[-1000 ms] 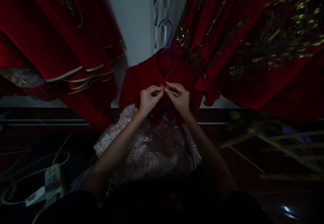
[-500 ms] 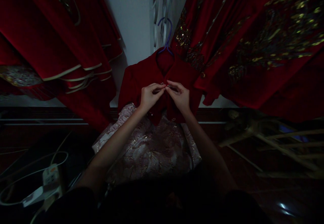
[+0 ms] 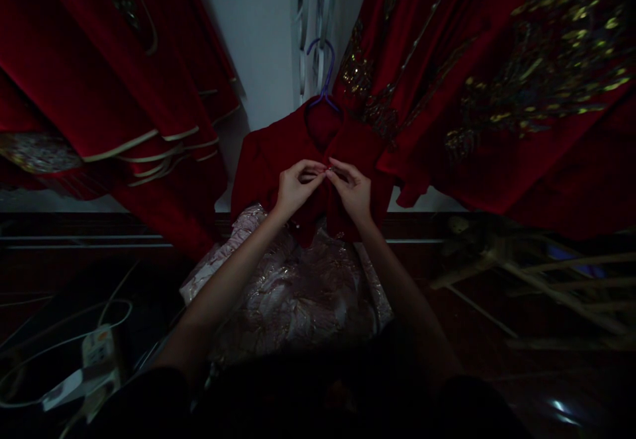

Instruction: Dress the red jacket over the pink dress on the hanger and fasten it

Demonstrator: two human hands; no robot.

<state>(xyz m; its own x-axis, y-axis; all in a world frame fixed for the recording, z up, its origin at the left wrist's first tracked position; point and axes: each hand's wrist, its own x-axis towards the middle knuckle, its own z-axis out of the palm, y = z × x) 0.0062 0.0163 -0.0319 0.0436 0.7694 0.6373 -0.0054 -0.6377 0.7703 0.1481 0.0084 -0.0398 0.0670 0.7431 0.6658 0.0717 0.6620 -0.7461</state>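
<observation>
A short red jacket [image 3: 268, 154] hangs by its collar from a purple hanger [image 3: 326, 85]. My left hand [image 3: 295, 191] pinches the jacket's front opening with thumb and fingers. Fingertip to fingertip with it, my right hand [image 3: 354, 194] is closed on the other front edge. A small shiny fastening shows between the fingertips, too small and dark to make out its kind. Below the jacket hangs a pale pink, glittering skirt-like garment [image 3: 303, 293], partly hidden by my forearms.
Red garments with pale trim [image 3: 114, 95] hang at left; red garments with gold sequins [image 3: 546, 61] hang at right. A power strip [image 3: 99, 353] with white cables lies low on the left. At lower right stands a wooden frame [image 3: 546, 287]. Behind is a white wall [image 3: 253, 28].
Both hands stay at the jacket's front. The fingertips have shifted slightly, and the shiny bit by my left fingertips is now mostly covered. The view has moved a little.
</observation>
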